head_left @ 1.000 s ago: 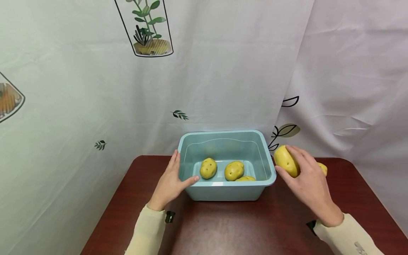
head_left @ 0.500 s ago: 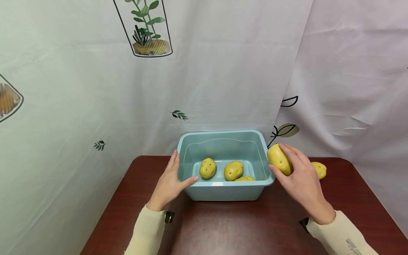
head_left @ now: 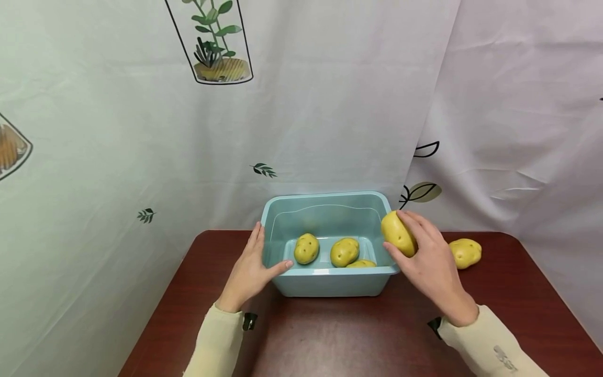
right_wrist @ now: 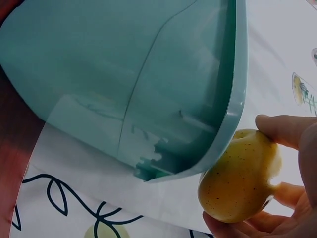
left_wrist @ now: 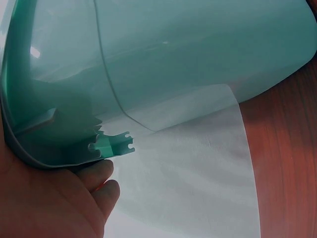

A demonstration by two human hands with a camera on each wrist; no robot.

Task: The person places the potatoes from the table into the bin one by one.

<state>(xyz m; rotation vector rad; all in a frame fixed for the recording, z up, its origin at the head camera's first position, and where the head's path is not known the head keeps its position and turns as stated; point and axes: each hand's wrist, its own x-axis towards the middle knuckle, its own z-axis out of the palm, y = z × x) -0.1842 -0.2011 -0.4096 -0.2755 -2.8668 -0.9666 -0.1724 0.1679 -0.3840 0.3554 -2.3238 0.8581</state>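
Note:
A yellow potato [head_left: 398,234] is in my right hand [head_left: 431,262], gripped between thumb and fingers above the right rim of a light blue plastic bin [head_left: 330,285]. In the right wrist view the potato [right_wrist: 240,178] appears just beside the bin's rim. My left hand [head_left: 249,272] rests at the front left corner of the bin, fingers fairly straight along the outer side and thumb at the front rim. Inside lie a potato [head_left: 306,248] at the left, another potato [head_left: 345,252] near the middle, and a third potato [head_left: 361,263] partly hidden by the front wall.
One more potato [head_left: 465,253] lies on the dark red wooden table [head_left: 330,335], right of the bin and behind my right hand. A pale cloth [head_left: 339,104] printed with plants hangs directly behind the table.
My right hand has moved left with the potato, from beside the bin to over its right rim. The potato on the table is now more fully visible. The left hand stays in place.

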